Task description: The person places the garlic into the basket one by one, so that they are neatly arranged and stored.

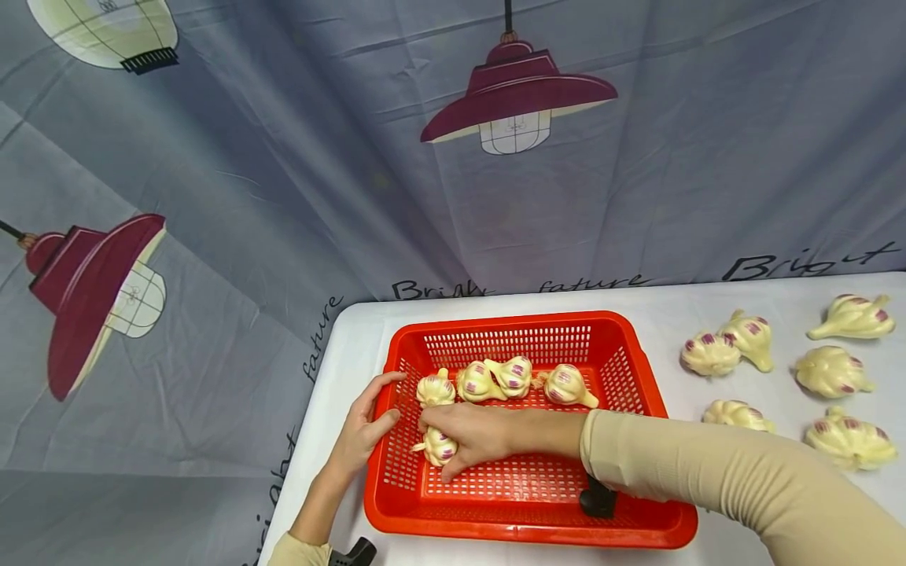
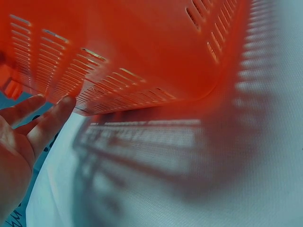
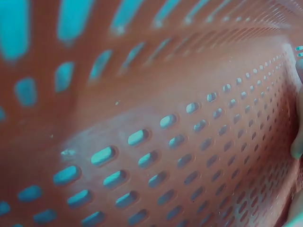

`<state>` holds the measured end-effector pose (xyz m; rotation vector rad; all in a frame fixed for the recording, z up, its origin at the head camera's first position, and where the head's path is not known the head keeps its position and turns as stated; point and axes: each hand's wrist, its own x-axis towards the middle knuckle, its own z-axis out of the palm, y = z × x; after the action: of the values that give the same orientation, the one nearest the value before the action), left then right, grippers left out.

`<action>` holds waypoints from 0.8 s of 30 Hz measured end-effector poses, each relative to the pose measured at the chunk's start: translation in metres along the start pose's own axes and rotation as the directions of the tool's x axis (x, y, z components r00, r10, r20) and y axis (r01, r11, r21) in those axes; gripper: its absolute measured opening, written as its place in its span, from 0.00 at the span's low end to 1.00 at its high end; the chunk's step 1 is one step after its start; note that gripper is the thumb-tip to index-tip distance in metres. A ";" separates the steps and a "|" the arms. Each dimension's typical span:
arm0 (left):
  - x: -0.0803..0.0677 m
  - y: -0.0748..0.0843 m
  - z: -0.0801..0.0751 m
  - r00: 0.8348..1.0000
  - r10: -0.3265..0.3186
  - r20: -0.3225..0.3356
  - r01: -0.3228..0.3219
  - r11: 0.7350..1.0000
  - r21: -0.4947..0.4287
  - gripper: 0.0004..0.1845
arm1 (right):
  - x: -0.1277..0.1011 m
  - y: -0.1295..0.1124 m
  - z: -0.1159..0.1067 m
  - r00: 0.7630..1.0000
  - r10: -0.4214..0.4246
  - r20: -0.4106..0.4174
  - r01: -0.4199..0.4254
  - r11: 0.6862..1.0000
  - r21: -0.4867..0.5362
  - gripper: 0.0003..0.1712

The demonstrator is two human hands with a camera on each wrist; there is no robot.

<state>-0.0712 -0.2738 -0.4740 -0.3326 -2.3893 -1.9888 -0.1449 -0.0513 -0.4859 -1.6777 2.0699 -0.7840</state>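
Now five garlic bulbs in the basket, six outside; right hand grips one; left hand flat.

The backdrop cloth reads "Bright" and "future" repeatedly.

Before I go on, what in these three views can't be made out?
- Head view: the right hand covers most of the garlic bulb under it, so the grip is unclear.
- Right wrist view: only the blurred inside of the red basket; no bulb shows.
- Left wrist view: the left hand is cut off by the edge, against the blurred basket wall.
- Head view: the black object beneath the sleeve is unidentifiable.
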 end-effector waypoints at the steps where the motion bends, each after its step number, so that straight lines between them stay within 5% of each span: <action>1: 0.000 0.000 0.000 1.000 0.002 0.001 -0.002 1.000 0.001 0.29 | 0.000 0.000 0.000 1.000 0.000 -0.003 0.000 1.000 -0.003 0.36; 12: 0.000 0.000 0.002 1.000 -0.006 0.007 0.006 1.000 -0.001 0.29 | -0.009 -0.016 -0.022 0.999 -0.012 -0.035 0.013 1.000 0.015 0.46; 24: -0.003 0.001 0.000 1.000 -0.011 0.009 0.011 1.000 -0.003 0.28 | -0.034 -0.036 -0.061 0.995 -0.035 -0.090 0.033 0.999 -0.023 0.27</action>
<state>-0.0683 -0.2745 -0.4734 -0.3302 -2.3991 -1.9995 -0.1459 -0.0120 -0.4176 -1.7230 2.1223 -0.8669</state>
